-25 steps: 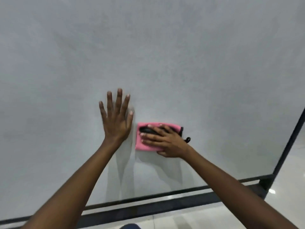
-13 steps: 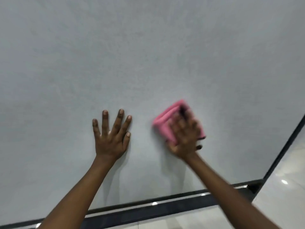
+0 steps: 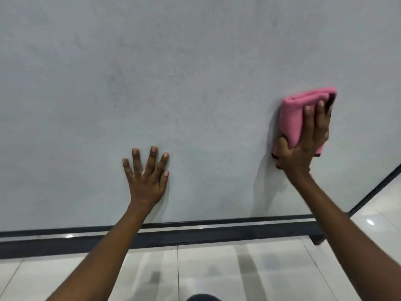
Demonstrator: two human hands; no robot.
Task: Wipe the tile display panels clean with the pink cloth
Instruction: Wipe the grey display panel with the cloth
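Cloth (image 3: 291,122) soft, folded; right hand (image 3: 303,146) grips it near panel's (image 3: 195,72) right edge; left hand (image 3: 147,179) flat, fingers spread

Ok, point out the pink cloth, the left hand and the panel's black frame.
pink cloth (image 3: 291,118), head view, folded face left of the fingers.
left hand (image 3: 147,181), head view, back of hand.
black frame (image 3: 217,234), head view, bottom rail.

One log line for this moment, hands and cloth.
left hand flat on grey panel | right hand holds folded pink cloth against panel
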